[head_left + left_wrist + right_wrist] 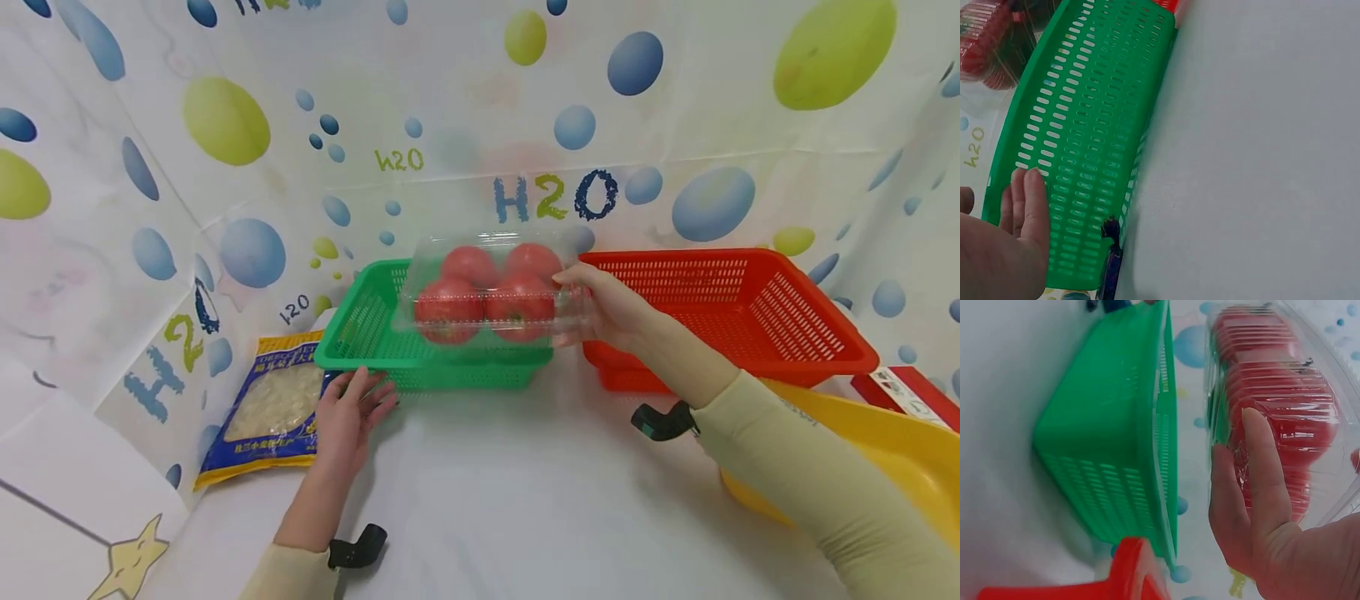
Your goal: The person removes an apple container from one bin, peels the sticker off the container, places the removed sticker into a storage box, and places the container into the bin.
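My right hand grips the right end of a clear plastic box with several red tomatoes inside. The box is held up over the green basket, overlapping its right part in the head view. In the right wrist view the fingers lie along the box's side, above the basket's rim. My left hand is at the basket's front left corner and holds nothing. Its fingers are fairly straight beside the slotted wall in the left wrist view.
A red basket stands right of the green one. A yellow basin is at the front right, by a red and white box. A blue and yellow food bag lies left. Printed cloth hangs behind.
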A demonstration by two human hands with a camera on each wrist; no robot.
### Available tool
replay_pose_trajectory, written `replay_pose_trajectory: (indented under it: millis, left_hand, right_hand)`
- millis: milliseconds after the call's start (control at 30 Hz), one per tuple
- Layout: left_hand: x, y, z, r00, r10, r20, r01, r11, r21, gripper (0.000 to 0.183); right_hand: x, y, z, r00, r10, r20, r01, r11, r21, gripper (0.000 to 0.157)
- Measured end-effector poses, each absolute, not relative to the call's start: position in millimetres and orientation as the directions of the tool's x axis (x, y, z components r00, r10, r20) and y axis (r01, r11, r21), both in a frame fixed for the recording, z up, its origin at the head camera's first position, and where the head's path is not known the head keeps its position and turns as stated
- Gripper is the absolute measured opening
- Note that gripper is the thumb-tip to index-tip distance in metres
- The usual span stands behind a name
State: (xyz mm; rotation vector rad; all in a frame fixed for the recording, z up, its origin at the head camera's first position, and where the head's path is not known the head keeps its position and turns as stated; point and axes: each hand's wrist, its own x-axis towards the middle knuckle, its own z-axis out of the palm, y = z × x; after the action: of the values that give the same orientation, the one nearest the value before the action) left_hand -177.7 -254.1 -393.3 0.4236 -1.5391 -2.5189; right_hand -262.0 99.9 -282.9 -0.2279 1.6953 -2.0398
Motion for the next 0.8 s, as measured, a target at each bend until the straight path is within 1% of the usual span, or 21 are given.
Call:
replay_pose_trajectory:
  millis: [133,267,333,533,667,800]
  left_hand:
    - [-190.4,-250.2,-394.2,-0.922,-0.365,-0.127,0.102,-0.547,0.831,0.025]
    - [-197.8,-247.4,-395.1,-0.904,-0.406,-0.134,0.175,-0.638,0.750,0.025]
    - [-198.8,-246.9,-395.6,-0.898,-0.417,-0.142,0.193,-0.663,0.724,0.028]
    - [-199.2,-248.0,-396.6,-0.885,-0.440,-0.153,0.212,-0.672,0.709,0.037]
    - [-198.7,-247.9,-397.7,-0.886,-0.435,-0.161,0.202,-0.673,0.711,0.031]
    - [-199.2,-247.1,-398.3,-0.894,-0.421,-0.154,0.192,-0.670,0.718,0.024]
  right_hand:
    - [-279.2,88.0,-277.4,-0.872,-0.456,-0.176,0.253,-0.113,-0.961,0.052]
    - [-295.8,74.0,-277.2,-0.863,-0.463,-0.202,0.283,-0.113,-0.952,0.057]
    - [-303.2,65.4,-279.3,-0.861,-0.460,-0.216,0.301,-0.119,-0.946,0.059]
    - [-325.0,42.7,-289.7,-0.865,-0.446,-0.230,0.326,-0.152,-0.933,0.066]
    - [-337.3,34.0,-295.4,-0.861,-0.439,-0.257,0.351,-0.147,-0.925,0.074]
    - [-345.5,30.8,-295.3,-0.866,-0.420,-0.272,0.353,-0.127,-0.927,0.076]
